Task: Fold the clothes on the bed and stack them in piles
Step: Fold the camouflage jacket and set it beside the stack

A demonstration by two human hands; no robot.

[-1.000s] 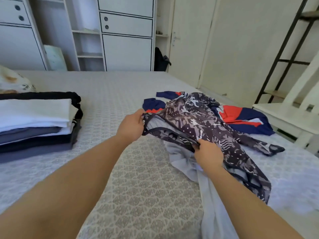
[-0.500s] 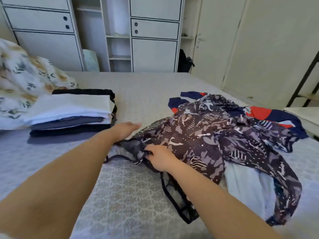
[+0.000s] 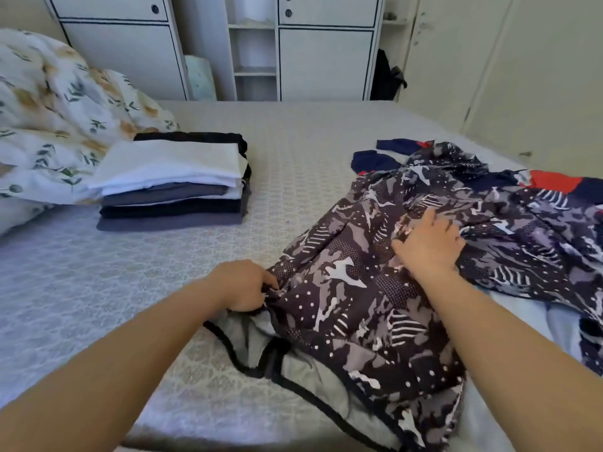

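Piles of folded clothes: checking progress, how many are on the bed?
1. The folded pile sits on the bed, beside the floral duvet, left of the loose patterned garment. Others may lie outside the view.

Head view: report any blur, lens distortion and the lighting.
Head view: soft, even daylight, no glare; wide-angle bending curves the white wardrobe and the bed's patterned grey cover; right hand slightly smeared on the dark camouflage-print garment; the folded stack of clothes reads fairly sharp.
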